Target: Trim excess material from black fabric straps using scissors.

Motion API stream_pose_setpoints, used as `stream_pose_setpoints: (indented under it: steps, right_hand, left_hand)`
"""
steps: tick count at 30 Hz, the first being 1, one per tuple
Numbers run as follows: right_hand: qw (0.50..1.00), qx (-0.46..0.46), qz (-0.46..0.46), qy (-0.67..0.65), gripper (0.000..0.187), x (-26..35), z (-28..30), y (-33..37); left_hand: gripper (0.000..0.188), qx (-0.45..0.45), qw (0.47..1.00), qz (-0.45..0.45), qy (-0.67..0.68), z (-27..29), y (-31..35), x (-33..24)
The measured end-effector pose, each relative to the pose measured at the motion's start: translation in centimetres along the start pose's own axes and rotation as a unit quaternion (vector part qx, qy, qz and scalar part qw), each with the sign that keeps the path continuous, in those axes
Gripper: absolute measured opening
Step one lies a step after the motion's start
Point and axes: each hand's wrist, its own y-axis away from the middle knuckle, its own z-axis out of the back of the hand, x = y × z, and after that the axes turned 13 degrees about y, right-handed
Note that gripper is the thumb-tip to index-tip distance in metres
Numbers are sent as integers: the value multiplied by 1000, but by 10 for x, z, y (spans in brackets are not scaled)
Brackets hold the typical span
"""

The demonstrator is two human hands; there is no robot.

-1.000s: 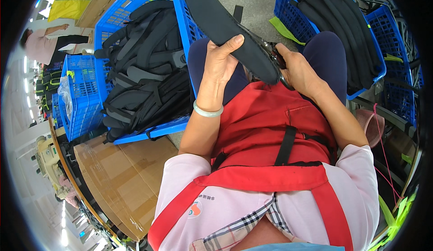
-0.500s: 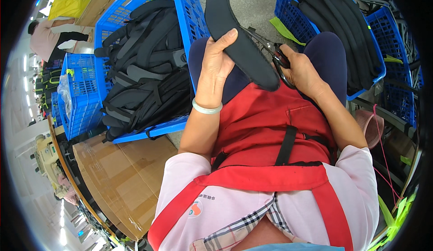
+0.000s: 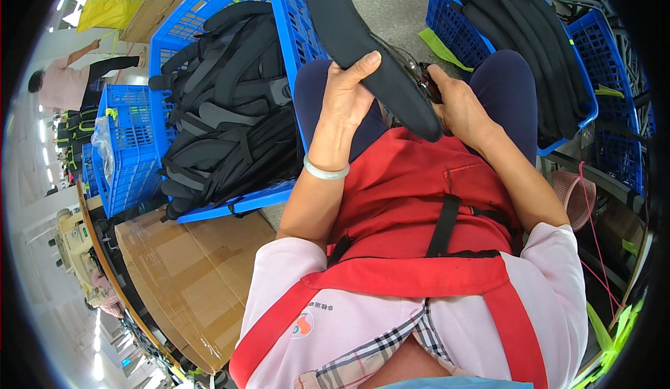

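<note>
A long, curved black padded strap point(image 3: 343, 29) slants across my lap, its rounded end pointing down toward my red apron point(image 3: 419, 186). My left hand point(image 3: 345, 99) grips it near the middle, thumb lying on top. Beside its right edge, my right hand point(image 3: 466, 109) is closed round dark-handled scissors point(image 3: 430, 87). The blades lie mostly behind the strap, so I cannot tell whether they touch its edge.
On the left a blue crate point(image 3: 280, 33) holds a heap of black straps, with a cardboard box point(image 3: 188, 270) below it. Another blue crate point(image 3: 447, 22) with stacked black straps stands to the right. A person point(image 3: 63, 85) bends at the far left.
The strap has shifted slightly and now covers more of the scissors. My left hand has moved a little right. The person at far left has moved lower and further left.
</note>
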Motion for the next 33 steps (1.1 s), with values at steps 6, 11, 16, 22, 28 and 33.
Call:
stream_pose_setpoints:
  steps: [6, 11, 16, 22, 28, 33]
  right_hand:
    - [1000, -3, -3, -21, 32, -2, -1, -2]
    - [1000, -7, -1, 4, 35, -2, -3, -4]
    - [1000, -8, 8, -13, 35, -3, -2, -8]
    - [999, -18, 12, -41, 36, -3, -4, -8]
    - [997, -16, 22, -68, 37, -9, -7, -9]
    - [995, -55, 13, -88, 35, -17, -7, -6]
  left_hand:
    - [16, -7, 1000, 3, -4, -2, 1, 2]
    - [16, -16, 1000, -1, -15, -4, 3, 5]
    - [17, -10, 1000, 6, -10, -6, 4, 5]
    - [17, -15, 1000, 13, -13, -5, 3, 6]
    - [18, -21, 1000, 20, 1, -3, 3, 8]
    - [20, -17, 1000, 25, 8, -2, 3, 9]
